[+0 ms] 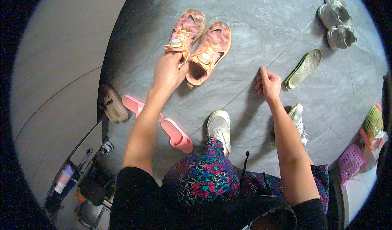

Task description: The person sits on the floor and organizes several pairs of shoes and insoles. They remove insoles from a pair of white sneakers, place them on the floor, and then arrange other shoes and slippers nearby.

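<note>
A pair of pink Nike sneakers rests on the grey tiled floor, toes pointing away from me. My left hand [170, 72] grips the left pink sneaker [187, 26] at its heel, hiding most of that shoe's opening. Beside it, the right pink sneaker [221, 35] shows its dark opening. Both have orange laces and a round pale piece near the tongue. My right hand [270, 84] hovers empty over the floor, index finger extended and the others loosely curled. Just right of it lies a green-edged insole [305, 67], apparently stacked on another.
Grey-white sneakers [338, 21] stand at the upper right. Pink slides [176, 135] and a beige shoe [115, 106] lie left of my white-shod foot [219, 125]. Pink and green perforated baskets [352, 162] line the right edge. A dark rack [92, 184] occupies the lower left.
</note>
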Tool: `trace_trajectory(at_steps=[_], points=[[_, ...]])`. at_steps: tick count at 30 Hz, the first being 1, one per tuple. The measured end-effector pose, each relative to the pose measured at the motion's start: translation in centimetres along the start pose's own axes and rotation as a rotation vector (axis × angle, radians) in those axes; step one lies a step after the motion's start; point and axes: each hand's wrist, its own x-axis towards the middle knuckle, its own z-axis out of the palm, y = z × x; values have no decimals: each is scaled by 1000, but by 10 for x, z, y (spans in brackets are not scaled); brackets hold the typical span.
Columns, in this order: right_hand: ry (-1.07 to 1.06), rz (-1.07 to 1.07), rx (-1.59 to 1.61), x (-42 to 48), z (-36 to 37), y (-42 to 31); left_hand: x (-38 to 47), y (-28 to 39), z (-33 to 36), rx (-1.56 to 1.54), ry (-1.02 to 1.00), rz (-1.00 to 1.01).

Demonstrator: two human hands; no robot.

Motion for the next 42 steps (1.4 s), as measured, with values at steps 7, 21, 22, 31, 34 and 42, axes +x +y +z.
trace_trajectory(at_steps=[7, 21, 22, 31, 34, 42], points=[[7, 0, 16, 2, 1, 3, -5, -20, -1, -1911, 14, -511], [-5, 19, 9, 1, 1, 1, 50, -30, 59, -2455, 186, -554], [-8, 20, 27, 1, 1, 1, 48, -30, 61, -2452, 209, -561], [-22, 21, 57, 1, 0, 2, 23, -31, 67, -2588, -8, -19], [-8, 29, 64, 3, 0, 5, 19, -34, 70, -2637, -71, 27], [-24, -5, 38, 4, -3, 7, 37, -13, 53, -2627, 83, -151]])
